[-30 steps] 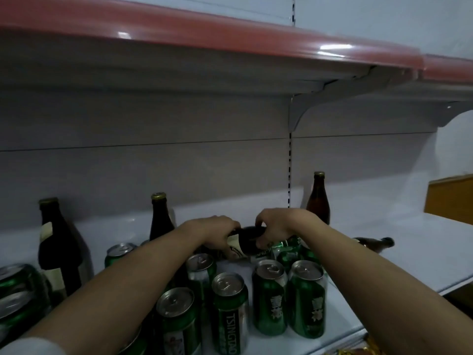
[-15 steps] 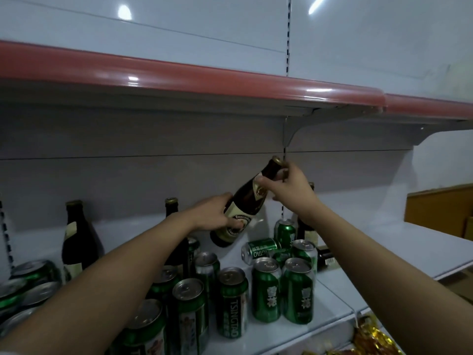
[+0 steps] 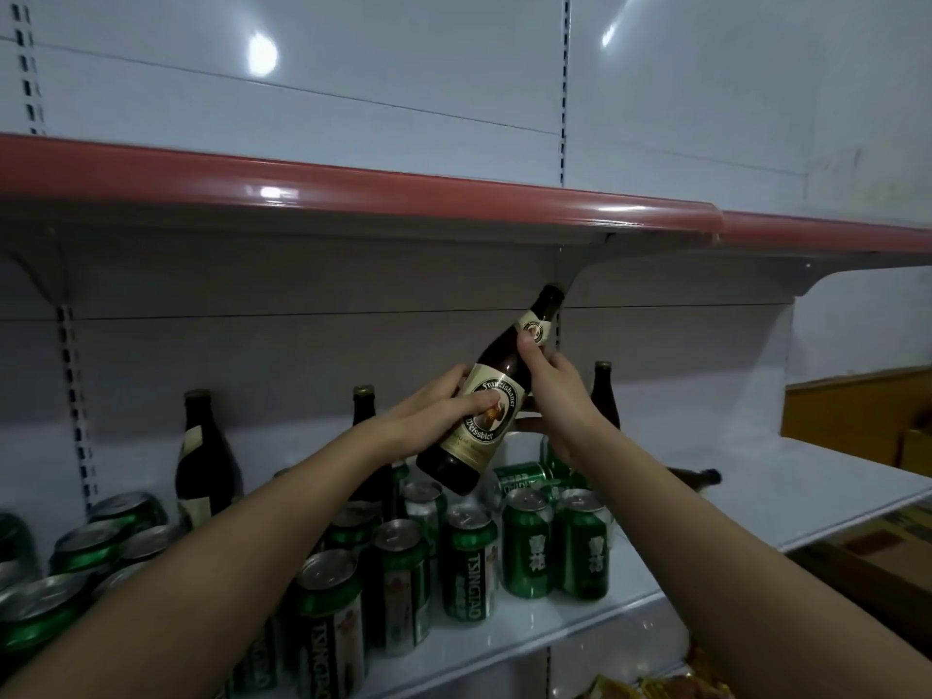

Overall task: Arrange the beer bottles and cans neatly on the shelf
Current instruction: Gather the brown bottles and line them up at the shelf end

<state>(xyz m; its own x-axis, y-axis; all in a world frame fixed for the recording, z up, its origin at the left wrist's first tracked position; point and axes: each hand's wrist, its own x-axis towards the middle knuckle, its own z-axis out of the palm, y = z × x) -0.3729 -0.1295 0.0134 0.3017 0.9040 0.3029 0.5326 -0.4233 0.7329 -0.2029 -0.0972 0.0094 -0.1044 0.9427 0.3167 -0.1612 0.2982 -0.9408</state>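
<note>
A dark brown beer bottle with a cream label is held tilted in the air above the cans, neck pointing up and right. My left hand grips its body over the label. My right hand grips it at the shoulder and neck. Below, several green beer cans stand on the white shelf, and one can lies on its side. Three dark bottles stand at the back: one at the left, one in the middle, one behind my right wrist.
Another brown bottle lies on its side on the shelf to the right. A red-edged upper shelf hangs just above the held bottle's cap. Cardboard boxes sit at far right. Yellow packets lie on the level below.
Both hands lifted the bottle from lying among the cans and tipped its neck upward. My right hand slid from the cap down to the shoulder. The view rose.
</note>
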